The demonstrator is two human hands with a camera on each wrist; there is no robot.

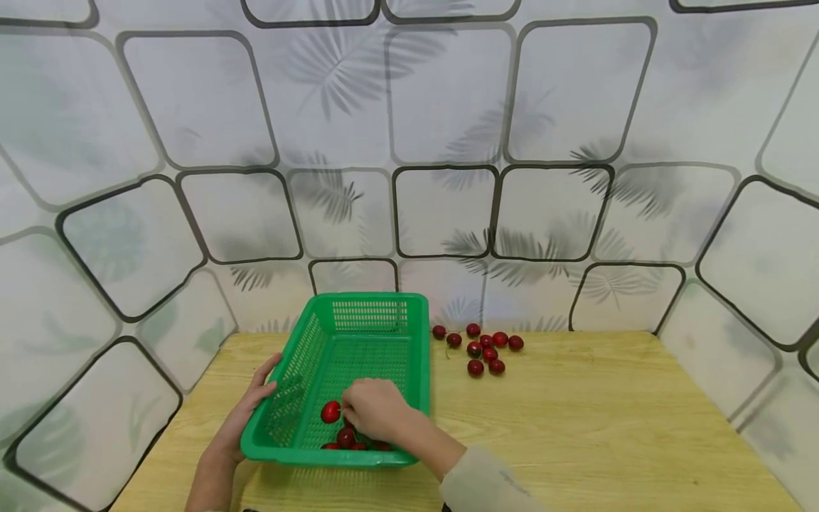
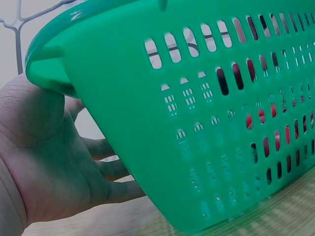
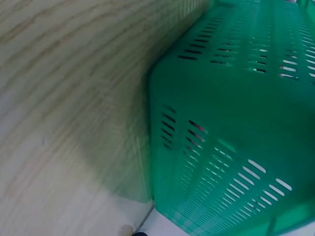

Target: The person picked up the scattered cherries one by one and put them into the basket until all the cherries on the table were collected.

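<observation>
Basket [image 1: 423, 370] on the desk [image 1: 608, 412], loose cherries [image 1: 490, 355] to its right
More cherries [image 1: 345, 437] lie inside at the near end; the wall [image 1: 448, 213] stands behind.

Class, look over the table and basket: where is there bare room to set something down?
Most room: the table, right of the loose cherries and the right sleeve. The far half of the basket is bare too. Crowded: the basket's near end, with more cherries and the right hand.

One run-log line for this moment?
left hand: touching basket, left side | right hand: inside basket, grip unclear | basket: holds cherries | table: more cherries right of basket
</observation>
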